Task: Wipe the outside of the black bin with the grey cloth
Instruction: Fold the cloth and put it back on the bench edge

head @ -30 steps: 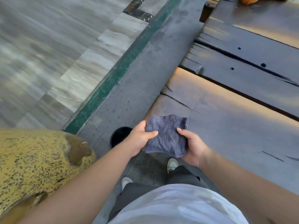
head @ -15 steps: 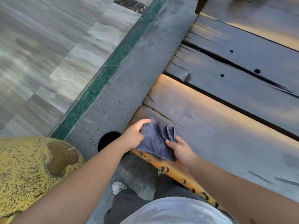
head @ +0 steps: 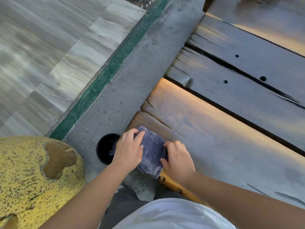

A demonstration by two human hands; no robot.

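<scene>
Both hands' grip on nubby grey cloth (head: 152,150)

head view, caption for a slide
Both hands, left and right, hold the grey cloth beside the black bin.

No readable text, label, brand, number or sign shows on anything in view — none on any surface near or far, left or right.
</scene>
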